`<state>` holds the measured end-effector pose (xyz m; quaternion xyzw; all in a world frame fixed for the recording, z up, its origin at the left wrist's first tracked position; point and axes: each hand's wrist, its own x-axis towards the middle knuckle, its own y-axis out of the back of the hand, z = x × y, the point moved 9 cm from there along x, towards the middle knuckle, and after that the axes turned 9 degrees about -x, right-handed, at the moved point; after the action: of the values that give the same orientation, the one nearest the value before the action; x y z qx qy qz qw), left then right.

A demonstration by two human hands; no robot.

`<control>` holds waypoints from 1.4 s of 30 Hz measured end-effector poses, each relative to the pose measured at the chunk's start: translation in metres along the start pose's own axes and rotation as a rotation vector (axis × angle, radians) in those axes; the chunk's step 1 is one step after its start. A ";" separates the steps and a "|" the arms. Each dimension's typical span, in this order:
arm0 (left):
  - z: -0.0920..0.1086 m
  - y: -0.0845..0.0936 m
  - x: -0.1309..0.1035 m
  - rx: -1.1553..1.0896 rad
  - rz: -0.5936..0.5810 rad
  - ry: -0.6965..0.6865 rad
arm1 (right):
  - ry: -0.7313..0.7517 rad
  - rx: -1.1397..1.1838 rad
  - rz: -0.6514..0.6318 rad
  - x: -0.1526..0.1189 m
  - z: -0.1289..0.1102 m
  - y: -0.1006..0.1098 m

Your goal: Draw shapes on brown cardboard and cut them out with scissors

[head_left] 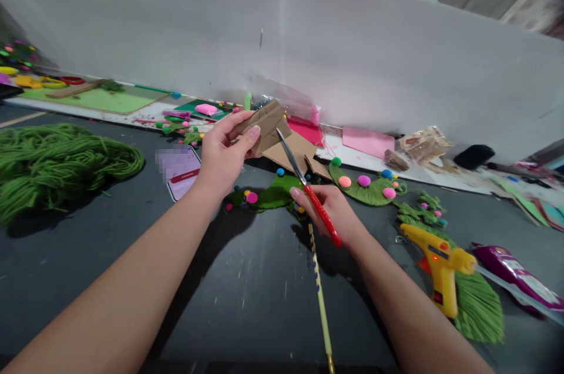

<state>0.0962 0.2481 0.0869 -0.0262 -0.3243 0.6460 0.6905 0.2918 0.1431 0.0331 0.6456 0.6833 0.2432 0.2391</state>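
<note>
My left hand (231, 148) grips a brown cardboard piece (267, 127), its thumb on the face turned toward me. The red-handled scissors (319, 209) are in my right hand (332, 212), blades spread, with the upper blade's tip over the cardboard's right part. Behind the blades is a larger cardboard piece (291, 154); whether it joins the held one, I cannot tell. Below the hands, a green yarn leaf (279, 192) with coloured pom-poms lies on the dark table (264, 303). A pale stick (321, 297) with purple marks points toward me under my right hand.
Green yarn (66, 162) is heaped at the left, beside a phone (183, 174). At the right lie a yellow glue gun (440, 268), a purple device (515, 274) and green yarn leaves (478, 306). Pink paper (369, 142) and craft scraps line the white wall (198, 22).
</note>
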 end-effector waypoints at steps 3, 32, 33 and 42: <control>-0.001 0.001 0.000 0.001 -0.001 0.006 | -0.019 0.001 0.004 -0.001 0.001 -0.001; -0.010 0.013 0.003 0.020 0.089 0.033 | -0.048 -0.035 -0.100 -0.004 0.002 -0.003; -0.010 0.020 0.005 0.019 0.127 0.023 | -0.046 -0.046 -0.114 -0.005 0.001 -0.002; -0.013 0.048 0.017 0.045 0.272 0.081 | -0.123 -0.095 0.010 0.002 0.016 0.021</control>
<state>0.0601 0.2761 0.0615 -0.0806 -0.2751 0.7390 0.6096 0.3182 0.1466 0.0342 0.6507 0.6516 0.2365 0.3098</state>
